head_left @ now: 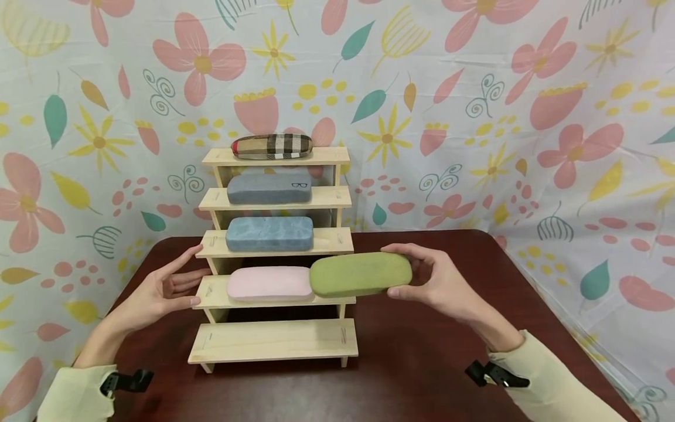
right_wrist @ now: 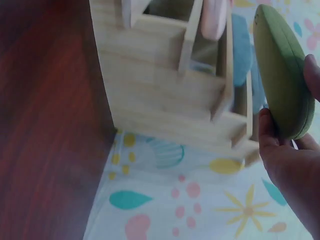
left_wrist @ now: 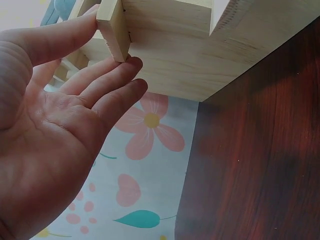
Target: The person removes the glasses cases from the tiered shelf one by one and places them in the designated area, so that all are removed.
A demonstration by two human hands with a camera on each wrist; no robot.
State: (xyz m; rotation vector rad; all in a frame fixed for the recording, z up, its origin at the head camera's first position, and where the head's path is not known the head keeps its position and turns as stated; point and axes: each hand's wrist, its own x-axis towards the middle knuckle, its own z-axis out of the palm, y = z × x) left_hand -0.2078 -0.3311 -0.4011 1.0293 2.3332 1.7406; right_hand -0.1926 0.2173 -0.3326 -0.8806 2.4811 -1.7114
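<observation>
In the head view my right hand (head_left: 437, 284) pinches the right end of a green glasses case (head_left: 361, 274), thumb on one side and fingers on the other. The case is in front of the right part of the second tier from the bottom, beside a pink glasses case (head_left: 270, 283) lying on that tier. My left hand (head_left: 166, 287) grips the left side of the wooden stepped rack (head_left: 274, 341). Seen from the left wrist, the thumb lies on one face of a board end (left_wrist: 116, 30) and fingers touch its other side. The right wrist view shows the green case (right_wrist: 280, 75) held clear of the rack.
Higher tiers carry a blue glasses case (head_left: 269, 234), a grey-blue case (head_left: 269, 189) with a small glasses mark, and a plaid case (head_left: 272, 146) on top. The rack stands on a dark reddish-brown table (head_left: 422, 357). A flowered cloth (head_left: 411, 193) hangs behind.
</observation>
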